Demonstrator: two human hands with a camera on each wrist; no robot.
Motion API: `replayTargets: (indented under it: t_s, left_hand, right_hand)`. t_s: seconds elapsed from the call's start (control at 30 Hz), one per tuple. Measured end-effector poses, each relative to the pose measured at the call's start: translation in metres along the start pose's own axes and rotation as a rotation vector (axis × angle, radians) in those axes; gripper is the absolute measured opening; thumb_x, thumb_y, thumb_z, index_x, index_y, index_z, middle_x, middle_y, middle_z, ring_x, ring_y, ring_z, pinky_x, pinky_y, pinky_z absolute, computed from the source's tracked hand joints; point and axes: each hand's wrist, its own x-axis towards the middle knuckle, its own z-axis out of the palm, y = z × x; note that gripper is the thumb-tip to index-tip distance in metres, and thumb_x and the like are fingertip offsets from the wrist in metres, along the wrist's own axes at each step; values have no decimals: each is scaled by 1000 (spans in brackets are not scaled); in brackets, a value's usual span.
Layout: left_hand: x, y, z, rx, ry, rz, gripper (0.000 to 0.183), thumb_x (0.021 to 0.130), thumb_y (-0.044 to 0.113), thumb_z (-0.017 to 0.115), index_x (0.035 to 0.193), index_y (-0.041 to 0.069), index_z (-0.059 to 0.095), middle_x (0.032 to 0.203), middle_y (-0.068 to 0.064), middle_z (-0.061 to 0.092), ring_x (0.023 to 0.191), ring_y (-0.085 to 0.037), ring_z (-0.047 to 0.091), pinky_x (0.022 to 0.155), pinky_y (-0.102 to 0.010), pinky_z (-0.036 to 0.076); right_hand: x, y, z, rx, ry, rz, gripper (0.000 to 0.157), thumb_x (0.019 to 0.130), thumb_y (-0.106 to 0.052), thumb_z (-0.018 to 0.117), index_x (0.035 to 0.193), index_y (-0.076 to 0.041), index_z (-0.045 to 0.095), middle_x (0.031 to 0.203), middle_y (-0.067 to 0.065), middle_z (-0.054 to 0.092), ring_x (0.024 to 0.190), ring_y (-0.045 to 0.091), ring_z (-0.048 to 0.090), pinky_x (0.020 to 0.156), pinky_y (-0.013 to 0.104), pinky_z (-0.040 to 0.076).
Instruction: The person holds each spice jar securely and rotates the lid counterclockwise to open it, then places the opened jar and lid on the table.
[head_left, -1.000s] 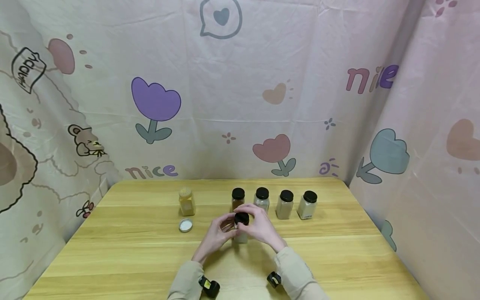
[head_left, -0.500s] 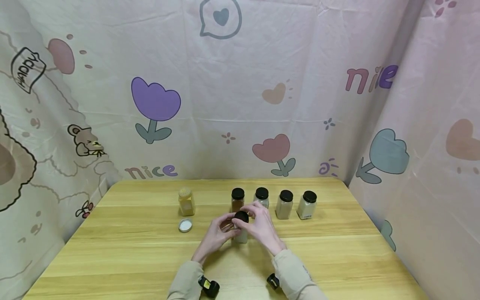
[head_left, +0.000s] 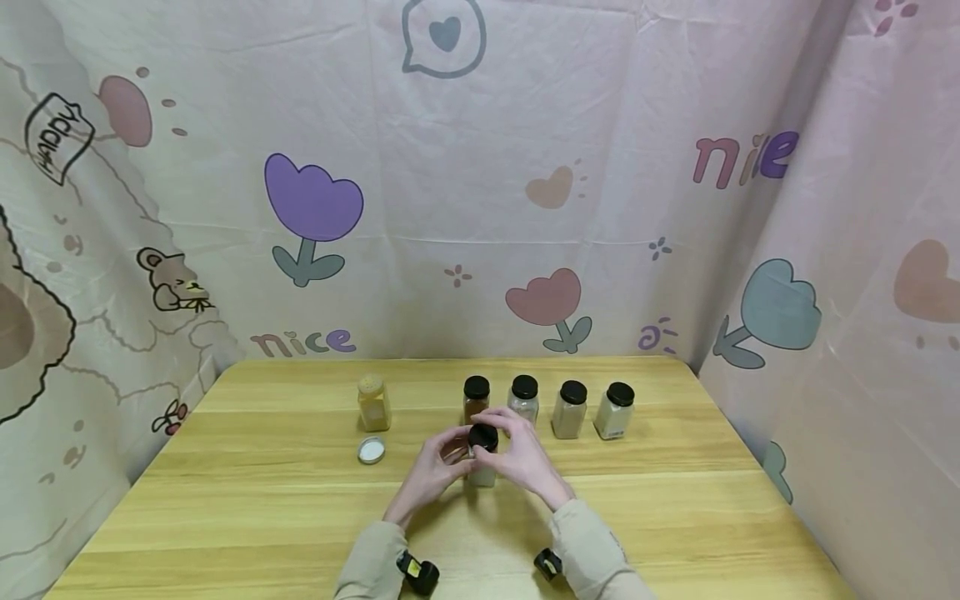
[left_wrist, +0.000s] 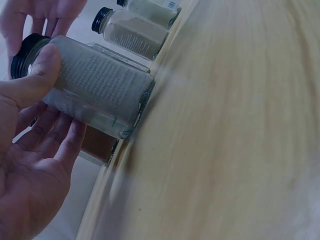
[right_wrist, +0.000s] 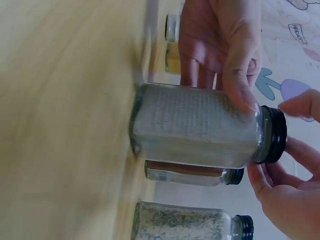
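Observation:
A square glass spice jar (head_left: 483,477) with pale powder in it and a black screw lid (right_wrist: 278,135) stands upright on the table in front of me. My left hand (head_left: 429,473) grips the jar's upper body, thumb on the near face and fingers behind, as the left wrist view shows. My right hand (head_left: 525,458) has its thumb and fingers curved around the black lid, fingertips at its rim. The lid sits on the jar's neck.
Behind stand a jar of brown spice (head_left: 476,400), a speckled jar (right_wrist: 182,222) and two pale-powder jars (head_left: 569,410), all black-lidded. To the left are a yellow spice jar (head_left: 374,410) with a sieve top and a loose cap (head_left: 371,451) on the wooden table (head_left: 247,500).
My right thumb and fingers turned around the lid half a second ago, and are now back near their first position. The left hand and jar stay in place.

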Motion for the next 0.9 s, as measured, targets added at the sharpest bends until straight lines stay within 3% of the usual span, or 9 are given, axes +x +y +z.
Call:
replayTargets:
  t_s: [0.17,0.3,0.5,0.67,0.9]
  left_hand:
    - [0,0,1,-32,1,-16,51,88,-5,71,134,-14,52,137,-35,54,132,-48,52,112,-31,50]
    - [1,-1,3,-51,-1,-13,50,87,-6,71,134,-13,52,138,-35,53,132,-48,51,110,-28,51]
    - [1,-1,2,-41,-3,0,50,88,-6,70,134,-14,52,138,-35,53,132,-48,51,112,-30,49]
    - [1,-2,1,6,1,15,48,88,-7,69,133,-14,53,136,-35,55,129,-46,55,113,-35,49]
    - [1,-1,1,-6,12,-6,50,87,-6,71,133,-14,53,137,-34,55,130,-44,55,113,-35,48]
  right_hand:
    - [-3,1,6,-58,102,38,50,78,-30,87,118,-5,71,113,5,64,107,22,60,94,35,52]
    - [-3,2,8,-85,145,17,43,77,-30,87,110,-5,74,104,4,65,97,19,62,86,28,56]
    - [-1,2,8,-97,136,-25,33,79,-16,83,108,-4,75,108,8,69,97,22,64,83,31,58]
    - [-1,2,7,-76,85,-46,36,77,-6,76,112,-2,74,113,9,69,106,25,64,93,35,53]
    - [-2,1,7,-42,56,-70,41,80,-9,76,120,-1,71,120,11,68,115,29,62,103,45,51]
